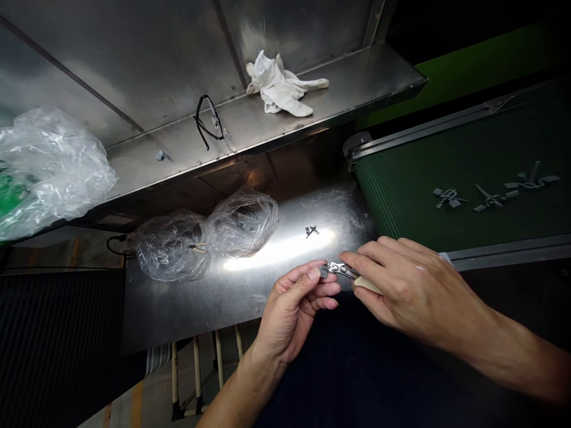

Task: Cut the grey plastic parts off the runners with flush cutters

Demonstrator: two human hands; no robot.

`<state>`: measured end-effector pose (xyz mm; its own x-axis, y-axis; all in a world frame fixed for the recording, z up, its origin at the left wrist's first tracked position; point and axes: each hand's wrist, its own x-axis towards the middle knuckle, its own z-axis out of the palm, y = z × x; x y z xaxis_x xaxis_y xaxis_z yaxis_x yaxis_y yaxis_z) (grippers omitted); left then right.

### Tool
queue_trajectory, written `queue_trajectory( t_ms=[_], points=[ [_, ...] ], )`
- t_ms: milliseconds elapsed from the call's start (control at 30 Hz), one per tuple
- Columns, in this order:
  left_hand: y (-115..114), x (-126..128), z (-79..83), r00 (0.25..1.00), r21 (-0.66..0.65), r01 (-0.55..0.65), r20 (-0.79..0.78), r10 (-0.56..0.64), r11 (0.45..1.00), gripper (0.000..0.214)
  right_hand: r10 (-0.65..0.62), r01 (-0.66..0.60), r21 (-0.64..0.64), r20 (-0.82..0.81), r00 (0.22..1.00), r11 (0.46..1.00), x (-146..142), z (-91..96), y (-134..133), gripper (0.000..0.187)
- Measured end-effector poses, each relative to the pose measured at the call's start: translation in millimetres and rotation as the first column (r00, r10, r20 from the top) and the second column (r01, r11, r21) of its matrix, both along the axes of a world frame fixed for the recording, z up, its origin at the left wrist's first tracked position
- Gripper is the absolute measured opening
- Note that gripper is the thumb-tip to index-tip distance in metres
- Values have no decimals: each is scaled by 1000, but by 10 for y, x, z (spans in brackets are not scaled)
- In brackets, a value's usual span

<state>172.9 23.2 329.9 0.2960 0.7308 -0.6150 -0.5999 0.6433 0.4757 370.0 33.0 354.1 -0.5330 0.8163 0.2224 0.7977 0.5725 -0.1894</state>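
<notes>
Grey and small, the part [323,273] is at the tip [329,267] of the pliers [343,270], pinched by the left hand [288,309]. The right hand [404,288] grips the handles [369,286]. Hold the part still, fingertips [314,274] clear of the tip.

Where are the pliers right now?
Head view, right of centre, below mid-height: the pliers are in the right hand, their tip at the grey part pinched in the left hand.
</notes>
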Motion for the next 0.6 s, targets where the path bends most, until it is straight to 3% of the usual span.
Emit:
queue_trajectory(
  t_ms=[600],
  points=[
    [15,8,14,1000,25,7,-15,-7,1000,15,19,-19,-24,7,1000,1000,-2,13,21,22]
  ],
)
